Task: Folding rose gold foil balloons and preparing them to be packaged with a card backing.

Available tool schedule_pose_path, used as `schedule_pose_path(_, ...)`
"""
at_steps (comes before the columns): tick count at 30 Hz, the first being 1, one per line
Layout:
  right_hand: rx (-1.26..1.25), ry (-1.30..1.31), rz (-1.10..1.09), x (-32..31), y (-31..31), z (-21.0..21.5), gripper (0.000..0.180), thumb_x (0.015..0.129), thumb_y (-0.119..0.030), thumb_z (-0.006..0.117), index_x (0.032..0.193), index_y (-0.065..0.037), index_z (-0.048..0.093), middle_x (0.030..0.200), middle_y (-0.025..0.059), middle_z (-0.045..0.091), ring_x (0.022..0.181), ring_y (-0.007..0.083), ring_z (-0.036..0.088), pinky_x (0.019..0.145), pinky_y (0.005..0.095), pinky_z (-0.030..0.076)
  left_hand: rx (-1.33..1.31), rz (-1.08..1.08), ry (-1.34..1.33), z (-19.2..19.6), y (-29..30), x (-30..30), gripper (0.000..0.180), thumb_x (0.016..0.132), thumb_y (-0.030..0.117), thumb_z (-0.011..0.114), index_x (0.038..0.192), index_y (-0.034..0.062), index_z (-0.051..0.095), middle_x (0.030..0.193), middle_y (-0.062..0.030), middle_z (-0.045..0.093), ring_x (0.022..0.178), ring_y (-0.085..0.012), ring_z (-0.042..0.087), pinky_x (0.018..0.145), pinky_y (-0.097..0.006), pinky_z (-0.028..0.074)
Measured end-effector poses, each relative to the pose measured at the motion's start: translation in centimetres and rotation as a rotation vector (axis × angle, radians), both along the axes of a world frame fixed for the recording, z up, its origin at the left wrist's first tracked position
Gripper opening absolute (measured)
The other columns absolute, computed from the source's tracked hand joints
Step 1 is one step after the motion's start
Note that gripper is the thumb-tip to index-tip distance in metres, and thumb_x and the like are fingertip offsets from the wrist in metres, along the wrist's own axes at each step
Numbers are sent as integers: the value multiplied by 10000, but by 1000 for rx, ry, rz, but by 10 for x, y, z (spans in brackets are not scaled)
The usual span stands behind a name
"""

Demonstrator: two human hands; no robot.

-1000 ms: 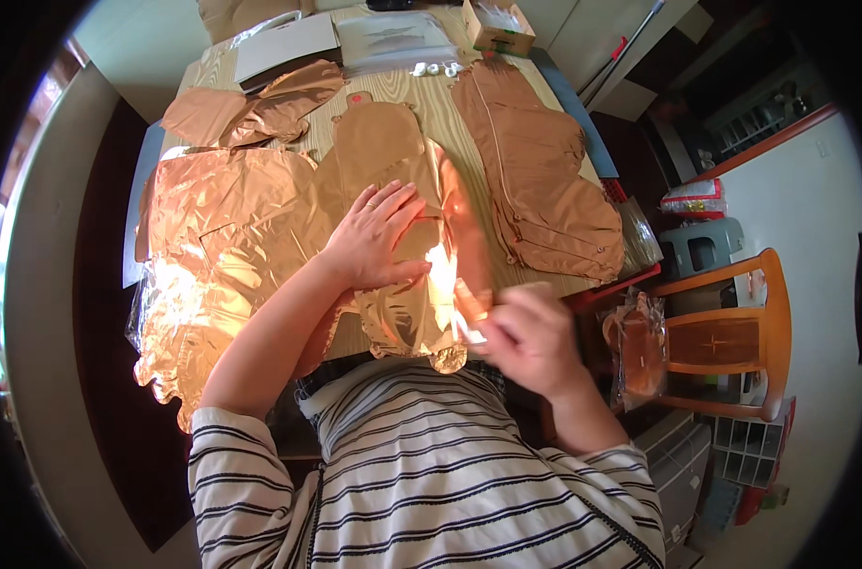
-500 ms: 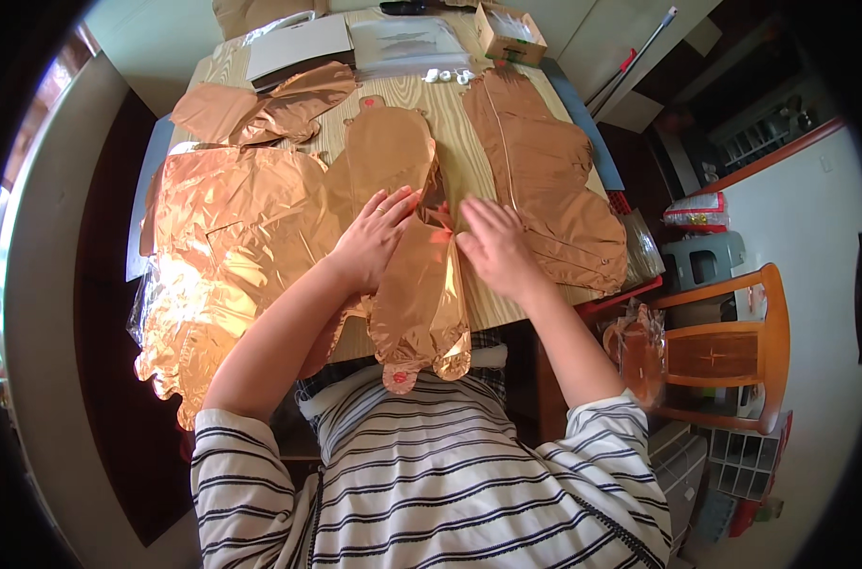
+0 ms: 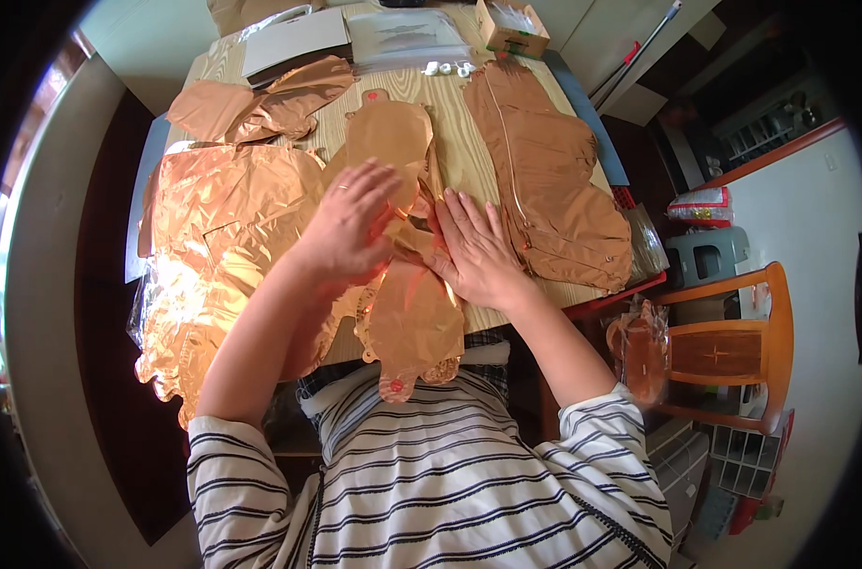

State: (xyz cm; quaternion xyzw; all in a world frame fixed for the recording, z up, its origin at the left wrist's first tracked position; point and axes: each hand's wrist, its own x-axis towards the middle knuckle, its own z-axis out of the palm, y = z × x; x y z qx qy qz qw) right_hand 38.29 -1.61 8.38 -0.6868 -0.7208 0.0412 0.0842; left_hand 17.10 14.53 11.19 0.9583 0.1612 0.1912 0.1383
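A long copper-coloured foil balloon piece (image 3: 407, 313) lies flat down the middle of the wooden table (image 3: 459, 142), its lower end hanging over the near edge. My left hand (image 3: 350, 228) rests palm down on it, fingers spread. My right hand (image 3: 473, 248) presses flat on the same foil just to the right, fingers together. Neither hand grips anything. A wide crinkled foil sheet (image 3: 222, 247) lies to the left, partly under my left forearm.
More flat foil pieces lie at the right (image 3: 554, 190) and far left (image 3: 260, 100). A grey flat box (image 3: 293, 40), a clear bag (image 3: 402, 33) and a small cardboard box (image 3: 511, 28) sit at the far end. A wooden chair (image 3: 725, 351) stands at the right.
My right hand came up from the table's near edge onto the foil and flattened out beside my left hand. The foil piece, earlier lifted at its lower end, now lies flat.
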Motion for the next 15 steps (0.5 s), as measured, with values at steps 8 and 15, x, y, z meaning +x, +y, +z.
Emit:
schedule_pose_path(8,-13,-17,-2,-3,4,9,920,1013,-672,376,1614,2,202,1695,192,165,1568,356,151,1262,539,80,-19,168,5,-26,-11,-30,643,902,331,663,1443,22,505,1523,-229,458,1459,-397,381,1219,-522,273)
schedule_pose_path(15,-60,-38,42,3,4,11,908,1019,-664,368,1628,-22,165,1698,182,158,1572,342,144,1266,539,63,5,178,35,-27,-15,-25,681,913,421,657,1442,24,496,1517,-221,466,1455,-404,381,1211,-545,271)
